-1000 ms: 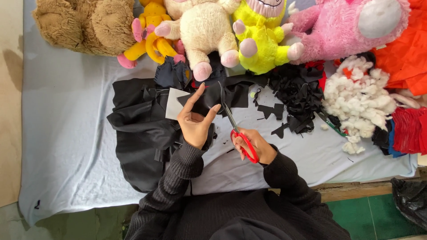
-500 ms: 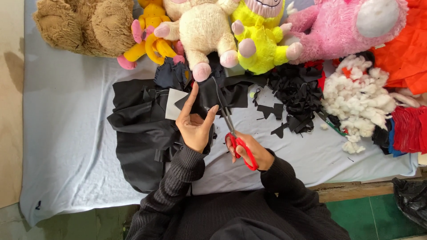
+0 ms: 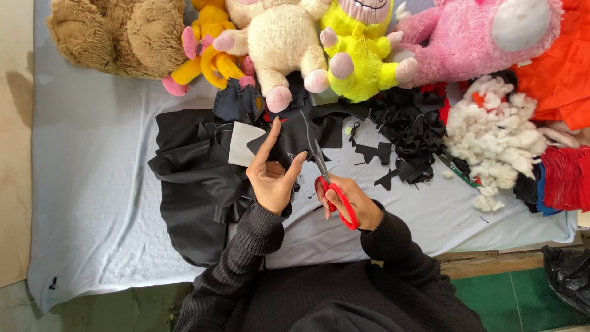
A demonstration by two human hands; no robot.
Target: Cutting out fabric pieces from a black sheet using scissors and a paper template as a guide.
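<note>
At frame centre the left hand (image 3: pixel 272 178) is pinching black cloth (image 3: pixel 289 138) taut so the right hand (image 3: pixel 347 206), fingers gripping red scissors (image 3: pixel 329 184), is cutting cleanly

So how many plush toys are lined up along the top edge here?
5: brown plush far left, small yellow-and-pink one, cream one, bright yellow one, pink one right. All are cropped; others may lie out of view.
</note>
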